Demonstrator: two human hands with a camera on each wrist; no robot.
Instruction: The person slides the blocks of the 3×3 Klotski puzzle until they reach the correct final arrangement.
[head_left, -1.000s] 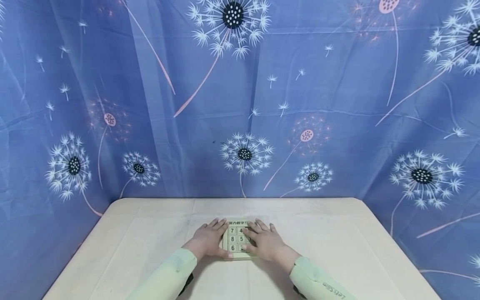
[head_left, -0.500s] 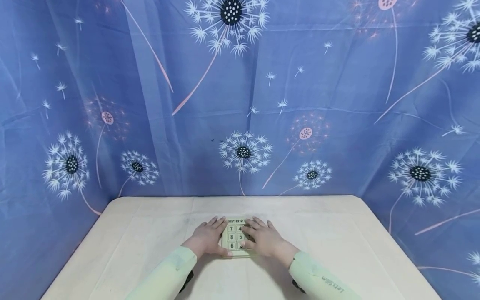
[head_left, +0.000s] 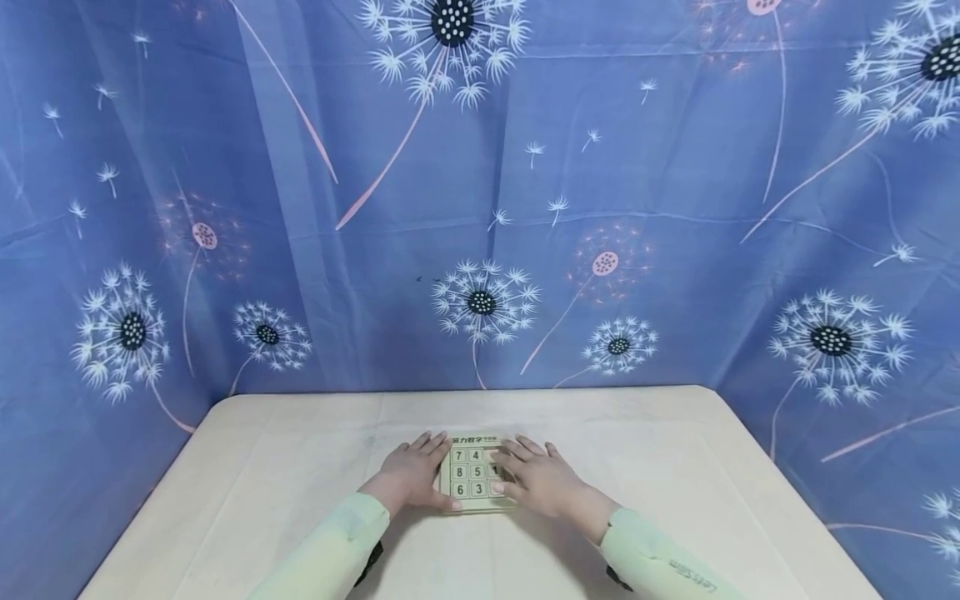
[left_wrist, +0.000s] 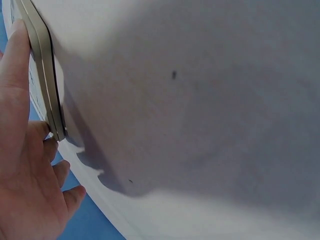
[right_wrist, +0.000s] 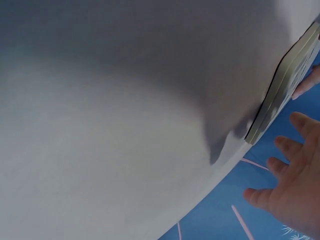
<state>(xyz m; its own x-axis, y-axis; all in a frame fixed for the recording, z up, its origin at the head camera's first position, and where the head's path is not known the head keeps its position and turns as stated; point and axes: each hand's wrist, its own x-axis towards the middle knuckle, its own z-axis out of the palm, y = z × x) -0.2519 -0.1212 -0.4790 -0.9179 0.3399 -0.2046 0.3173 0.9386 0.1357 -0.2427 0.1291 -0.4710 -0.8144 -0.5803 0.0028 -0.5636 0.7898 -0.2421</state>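
A pale green sliding number puzzle point(head_left: 480, 506) lies flat on the table, its square tiles bearing black digits. I can read 7, 4, 8, 5, 1, 6 and 3; the right column is partly covered. My left hand point(head_left: 412, 477) rests along the puzzle's left side, thumb on the near left corner and fingers extended toward the far left corner. Spread over the right side is my right hand point(head_left: 546, 482), its thumb at the lower right tile and fingertips above the upper right. The left wrist view shows the puzzle's thick edge point(left_wrist: 47, 75) beside the thumb.
A pale cloth-covered table point(head_left: 300, 450) surrounds the puzzle. Behind it and at both sides hangs a blue curtain point(head_left: 405, 317) with a dandelion print. Light green sleeves point(head_left: 330, 546) cover both forearms.
My right hand has shifted slightly to the right, uncovering the middle column's 4 and 3. My left hand stays at the puzzle's left side. The head view has turned slightly.
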